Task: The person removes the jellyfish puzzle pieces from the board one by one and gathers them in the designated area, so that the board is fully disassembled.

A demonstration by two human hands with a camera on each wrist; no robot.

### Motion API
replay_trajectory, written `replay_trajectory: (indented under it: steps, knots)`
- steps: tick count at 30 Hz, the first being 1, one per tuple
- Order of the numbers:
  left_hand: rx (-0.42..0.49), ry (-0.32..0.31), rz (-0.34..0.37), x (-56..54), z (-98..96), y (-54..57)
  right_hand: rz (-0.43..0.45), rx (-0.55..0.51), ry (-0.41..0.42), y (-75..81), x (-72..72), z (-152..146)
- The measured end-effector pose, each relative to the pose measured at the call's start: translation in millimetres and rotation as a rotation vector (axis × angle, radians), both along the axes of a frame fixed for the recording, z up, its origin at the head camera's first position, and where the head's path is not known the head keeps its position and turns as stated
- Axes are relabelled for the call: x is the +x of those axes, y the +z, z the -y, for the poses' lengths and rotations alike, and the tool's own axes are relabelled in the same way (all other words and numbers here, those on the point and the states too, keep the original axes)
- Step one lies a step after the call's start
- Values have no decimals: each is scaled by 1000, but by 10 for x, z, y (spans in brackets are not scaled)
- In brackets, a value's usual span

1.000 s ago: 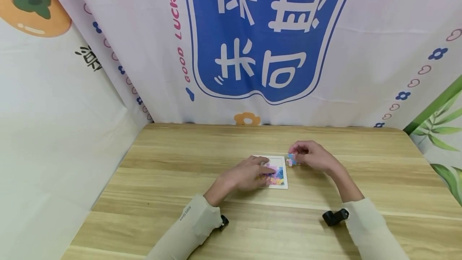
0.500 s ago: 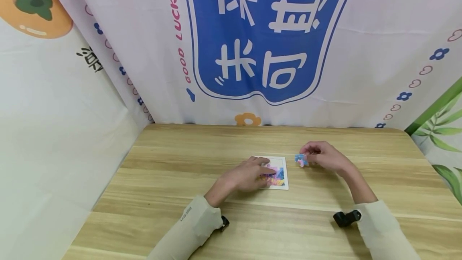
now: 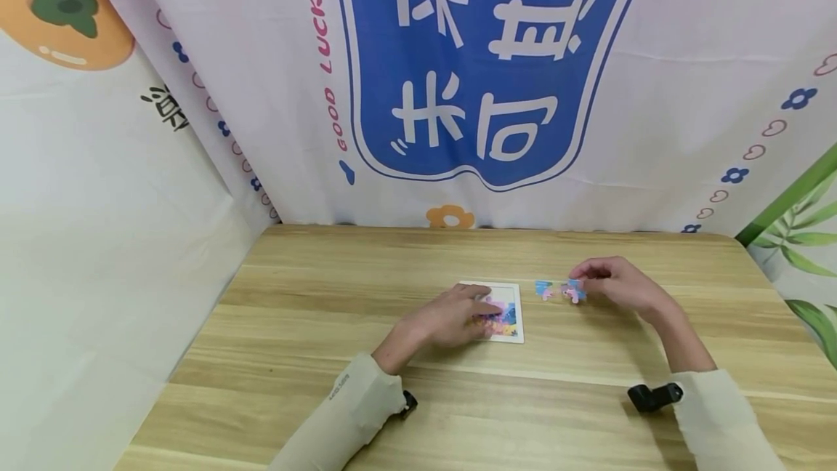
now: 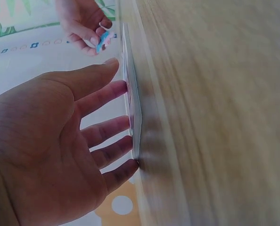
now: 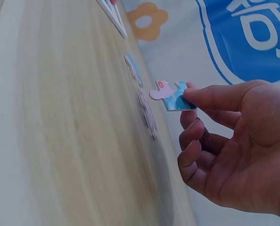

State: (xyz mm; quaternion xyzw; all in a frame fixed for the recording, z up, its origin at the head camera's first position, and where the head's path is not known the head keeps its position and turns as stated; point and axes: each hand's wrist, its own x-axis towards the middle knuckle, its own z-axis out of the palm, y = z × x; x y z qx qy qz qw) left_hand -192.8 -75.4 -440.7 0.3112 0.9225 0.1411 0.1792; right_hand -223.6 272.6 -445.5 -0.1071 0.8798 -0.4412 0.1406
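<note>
My right grip pinches a puzzle piece above the desk, near 2 loose pieces. I'd judge it light and stiff, best taken by its straight edge; my left grip, fingers apart, touches the puzzle board.

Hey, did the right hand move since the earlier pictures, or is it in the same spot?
Yes. In the head view, the right hand has moved rightward, farther from the orange flower.
</note>
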Motion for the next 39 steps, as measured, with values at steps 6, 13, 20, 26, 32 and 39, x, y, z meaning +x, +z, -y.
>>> replay_trajectory:
  steps: [6,13,20,26,32,39]
  knots:
    - [6,3,0,-22,-12,-6,5,29,-5,-4,-4,-133]
    - [-1,-2,-6,-46,-29,3,43,17,-11,-17,-9,-241]
    - [-5,-5,-9,-52,-29,10,33,46,2,-66,-39,-312]
    - [-11,-7,-13,-52,-24,4,-4,103,16,-80,-61,-326]
    - [-17,-8,-20,-50,-30,7,-38,130,27,-65,-76,-316]
    - [-13,4,-6,-42,-30,19,-78,166,31,-98,-90,-330]
